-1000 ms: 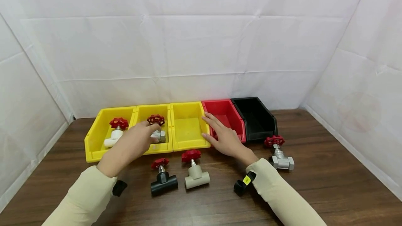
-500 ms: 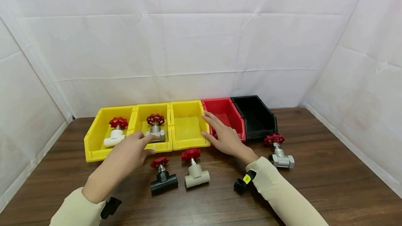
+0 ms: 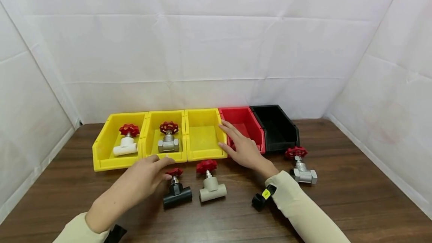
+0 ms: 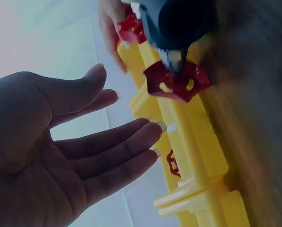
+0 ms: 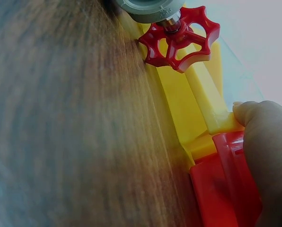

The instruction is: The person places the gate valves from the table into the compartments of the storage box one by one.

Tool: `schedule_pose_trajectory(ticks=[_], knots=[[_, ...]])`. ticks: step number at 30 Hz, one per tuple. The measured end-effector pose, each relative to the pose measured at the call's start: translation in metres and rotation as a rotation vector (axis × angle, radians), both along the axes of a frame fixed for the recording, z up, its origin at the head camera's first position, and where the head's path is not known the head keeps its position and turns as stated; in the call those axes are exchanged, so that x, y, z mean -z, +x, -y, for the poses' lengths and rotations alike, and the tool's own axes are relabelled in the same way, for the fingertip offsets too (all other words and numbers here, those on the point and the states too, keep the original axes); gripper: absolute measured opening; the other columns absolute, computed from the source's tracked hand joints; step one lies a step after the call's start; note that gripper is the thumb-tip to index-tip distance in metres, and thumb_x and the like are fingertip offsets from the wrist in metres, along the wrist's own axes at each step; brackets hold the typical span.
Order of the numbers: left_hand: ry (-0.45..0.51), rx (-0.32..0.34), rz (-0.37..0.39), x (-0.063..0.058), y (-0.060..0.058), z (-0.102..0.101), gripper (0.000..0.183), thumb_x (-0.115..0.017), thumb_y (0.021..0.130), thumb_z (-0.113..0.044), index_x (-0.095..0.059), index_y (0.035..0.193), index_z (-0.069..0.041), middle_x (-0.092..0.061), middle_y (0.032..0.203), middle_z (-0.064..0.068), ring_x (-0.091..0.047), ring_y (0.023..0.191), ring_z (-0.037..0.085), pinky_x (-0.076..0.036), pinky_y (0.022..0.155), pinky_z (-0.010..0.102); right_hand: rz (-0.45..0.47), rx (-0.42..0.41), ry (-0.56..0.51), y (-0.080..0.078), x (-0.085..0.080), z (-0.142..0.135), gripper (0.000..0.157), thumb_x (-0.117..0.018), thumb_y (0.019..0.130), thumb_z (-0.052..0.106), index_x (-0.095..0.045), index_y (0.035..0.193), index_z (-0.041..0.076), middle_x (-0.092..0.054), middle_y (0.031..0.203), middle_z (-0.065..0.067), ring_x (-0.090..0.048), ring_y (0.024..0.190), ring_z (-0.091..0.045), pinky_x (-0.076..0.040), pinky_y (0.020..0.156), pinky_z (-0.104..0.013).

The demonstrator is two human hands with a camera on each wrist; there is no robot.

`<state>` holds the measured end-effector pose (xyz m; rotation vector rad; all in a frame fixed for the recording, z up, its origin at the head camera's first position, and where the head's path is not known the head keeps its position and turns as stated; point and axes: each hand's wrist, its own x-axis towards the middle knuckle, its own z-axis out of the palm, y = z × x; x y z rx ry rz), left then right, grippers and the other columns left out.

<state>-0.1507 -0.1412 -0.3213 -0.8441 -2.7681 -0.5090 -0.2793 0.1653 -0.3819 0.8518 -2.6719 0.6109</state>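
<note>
My left hand (image 3: 140, 177) holds nothing. Its fingers reach toward the red handwheel of a black tee-shaped valve (image 3: 177, 195) on the table; the left wrist view shows a gap between fingers and handwheel (image 4: 178, 82). Beside that valve lies a beige valve (image 3: 212, 190), also red-wheeled. My right hand (image 3: 244, 151) rests on the adjoining edges of the third yellow bin (image 3: 202, 155) and the red bin (image 3: 236, 113), fingers fairly straight. In the right wrist view, the thumb (image 5: 252, 113) touches the yellow rim. A silver metal valve (image 3: 168, 143) sits in the second yellow bin (image 3: 162, 156).
A white valve (image 3: 126, 146) stands in the leftmost yellow bin (image 3: 101, 164). At the row's right end is a black bin (image 3: 280, 146), with another silver valve (image 3: 303, 173) on the table in front of it. White sheeting (image 3: 216, 55) rises behind the bins.
My left hand has let go of the silver valve in the second yellow bin, drawn back toward me and shifted over to the black valve. The right hand has stayed put.
</note>
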Motion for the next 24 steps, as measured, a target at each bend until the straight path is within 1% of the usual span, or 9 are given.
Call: schedule_pose_trajectory(ticks=[4, 6, 9, 12, 15, 19, 22, 24], knots=[[-0.014, 0.031, 0.036, 0.004, 0.005, -0.004, 0.029, -0.07, 0.088, -0.019, -0.066, 0.115, -0.009, -0.061, 0.087, 0.001, -0.055, 0.071, 0.01, -0.049, 0.061, 0.029, -0.006, -0.003, -0.008, -0.001, 0.0, 0.0, 0.064, -0.057, 0.094, 0.042, -0.031, 0.151, 0.028, -0.021, 0.156, 0.01, -0.06, 0.096, -0.02, -0.045, 0.051, -0.02], [-0.03, 0.025, 0.062, 0.006, 0.007, -0.007, 0.031, -0.07, 0.088, -0.023, -0.066, 0.116, -0.009, -0.061, 0.089, 0.002, -0.056, 0.072, 0.011, -0.05, 0.062, 0.031, -0.004, -0.001, -0.006, -0.001, 0.001, 0.0, 0.064, -0.057, 0.094, 0.043, -0.031, 0.151, 0.028, -0.021, 0.156, 0.01, -0.06, 0.096, -0.02, -0.045, 0.051, -0.021], [-0.047, 0.027, 0.088, 0.009, 0.01, -0.01, 0.032, -0.068, 0.089, -0.026, -0.065, 0.117, -0.009, -0.06, 0.087, 0.002, -0.055, 0.069, 0.012, -0.049, 0.061, 0.031, 0.003, 0.003, -0.003, -0.001, 0.001, 0.0, 0.064, -0.058, 0.094, 0.042, -0.031, 0.151, 0.029, -0.021, 0.156, 0.01, -0.06, 0.096, -0.021, -0.046, 0.051, -0.021], [-0.051, 0.036, 0.1, 0.012, 0.01, -0.012, 0.031, -0.067, 0.09, -0.024, -0.066, 0.116, -0.009, -0.059, 0.084, 0.001, -0.052, 0.066, 0.011, -0.047, 0.059, 0.03, 0.0, 0.002, -0.004, -0.001, 0.001, 0.0, 0.064, -0.058, 0.094, 0.042, -0.03, 0.151, 0.03, -0.021, 0.156, 0.01, -0.06, 0.096, -0.02, -0.046, 0.052, -0.02], [-0.051, 0.057, 0.083, 0.016, 0.01, -0.012, 0.029, -0.067, 0.09, -0.023, -0.066, 0.115, -0.009, -0.06, 0.084, 0.001, -0.052, 0.065, 0.011, -0.048, 0.058, 0.029, -0.016, -0.004, -0.005, -0.001, 0.002, 0.001, 0.064, -0.057, 0.094, 0.042, -0.031, 0.151, 0.029, -0.021, 0.156, 0.01, -0.059, 0.088, -0.018, -0.043, 0.046, -0.021], [-0.065, 0.086, 0.073, 0.02, 0.009, -0.013, 0.03, -0.068, 0.089, -0.026, -0.067, 0.113, -0.007, -0.059, 0.082, 0.002, -0.049, 0.062, 0.009, -0.046, 0.055, 0.027, -0.034, -0.007, -0.002, -0.003, 0.003, 0.0, 0.063, -0.057, 0.095, 0.043, -0.032, 0.15, 0.027, -0.021, 0.156, 0.011, -0.058, 0.085, -0.017, -0.04, 0.04, -0.024], [-0.091, 0.096, 0.078, 0.022, 0.01, -0.015, 0.032, -0.068, 0.088, -0.028, -0.067, 0.111, -0.006, -0.059, 0.081, 0.003, -0.048, 0.06, 0.01, -0.045, 0.054, 0.027, -0.034, -0.005, -0.005, -0.003, 0.004, 0.0, 0.063, -0.058, 0.094, 0.042, -0.033, 0.15, 0.026, -0.021, 0.156, 0.011, -0.058, 0.087, -0.017, -0.04, 0.04, -0.024], [-0.112, 0.09, 0.08, 0.024, 0.011, -0.016, 0.032, -0.069, 0.087, -0.029, -0.067, 0.11, -0.006, -0.058, 0.079, 0.004, -0.049, 0.06, 0.011, -0.045, 0.053, 0.028, -0.031, -0.003, -0.005, -0.003, 0.004, 0.0, 0.063, -0.058, 0.094, 0.042, -0.033, 0.15, 0.026, -0.021, 0.156, 0.011, -0.058, 0.084, -0.017, -0.04, 0.041, -0.024]])
